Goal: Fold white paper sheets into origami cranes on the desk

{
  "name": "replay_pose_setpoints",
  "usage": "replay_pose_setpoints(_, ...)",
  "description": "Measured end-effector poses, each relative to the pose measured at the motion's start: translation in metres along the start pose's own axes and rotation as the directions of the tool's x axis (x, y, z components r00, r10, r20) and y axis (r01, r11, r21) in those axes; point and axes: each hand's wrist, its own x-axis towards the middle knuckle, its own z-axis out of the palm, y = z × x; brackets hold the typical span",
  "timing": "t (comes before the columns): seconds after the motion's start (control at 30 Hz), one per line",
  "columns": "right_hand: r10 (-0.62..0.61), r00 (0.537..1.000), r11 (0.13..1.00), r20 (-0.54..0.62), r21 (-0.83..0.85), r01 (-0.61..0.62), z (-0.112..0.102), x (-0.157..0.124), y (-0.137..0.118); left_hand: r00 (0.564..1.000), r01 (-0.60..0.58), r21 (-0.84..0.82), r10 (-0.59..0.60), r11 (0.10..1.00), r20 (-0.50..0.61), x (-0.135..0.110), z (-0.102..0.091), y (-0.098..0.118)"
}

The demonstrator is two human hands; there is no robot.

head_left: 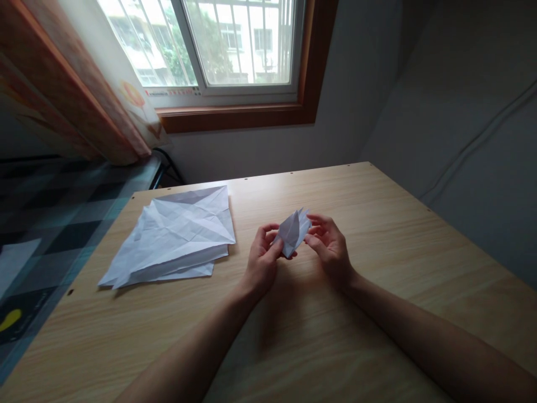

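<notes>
A small folded white paper piece (293,230) with pointed flaps is held just above the wooden table (377,224), near its middle. My left hand (262,262) pinches its lower left side between thumb and fingers. My right hand (331,246) grips its right side, fingers curled round the edge. Both forearms reach in from the bottom of the view.
A loose stack of creased white paper sheets (176,235) lies on the table's left part. A window (218,45) with a wooden sill is behind the table, a curtain (84,84) hangs at the left, and a checked surface (50,224) sits beside the table's left edge.
</notes>
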Motion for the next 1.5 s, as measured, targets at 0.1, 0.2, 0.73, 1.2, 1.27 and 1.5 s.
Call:
replay_pose_setpoints(0.1, 0.018, 1.0, 1.0, 0.012, -0.004, -0.018, -0.004, 0.002, 0.001, 1.0, 0.0, 0.009, 0.0, 1.0, 0.002, 0.0, 0.0, 0.0)
replay_pose_setpoints(0.2, 0.028, 1.0, 1.0, 0.011, 0.0, -0.028, -0.006, 0.004, 0.001, 1.0, 0.005, 0.011, -0.005, 1.0, 0.0, 0.0, 0.0, 0.0)
replay_pose_setpoints(0.73, 0.022, 0.999, 1.0, -0.023, -0.021, -0.022, -0.01, 0.01, 0.001, 1.0, 0.016, 0.029, -0.016, 0.999, 0.006, 0.001, -0.002, 0.0)
replay_pose_setpoints(1.2, 0.065, 0.997, 0.998, 0.037, -0.002, -0.065, -0.011, 0.012, -0.002, 1.0, -0.004, 0.102, 0.005, 0.995, -0.003, 0.0, 0.0, -0.001)
replay_pose_setpoints(1.27, 0.089, 0.993, 0.995, 0.071, 0.034, -0.092, -0.012, 0.012, -0.002, 1.0, -0.009, 0.074, 0.01, 0.997, -0.017, 0.001, -0.001, -0.001)
replay_pose_setpoints(1.5, 0.094, 0.993, 0.992, 0.074, 0.073, -0.099, -0.013, 0.011, -0.001, 1.0, -0.008, 0.022, 0.009, 1.0, -0.027, 0.001, -0.002, -0.001)
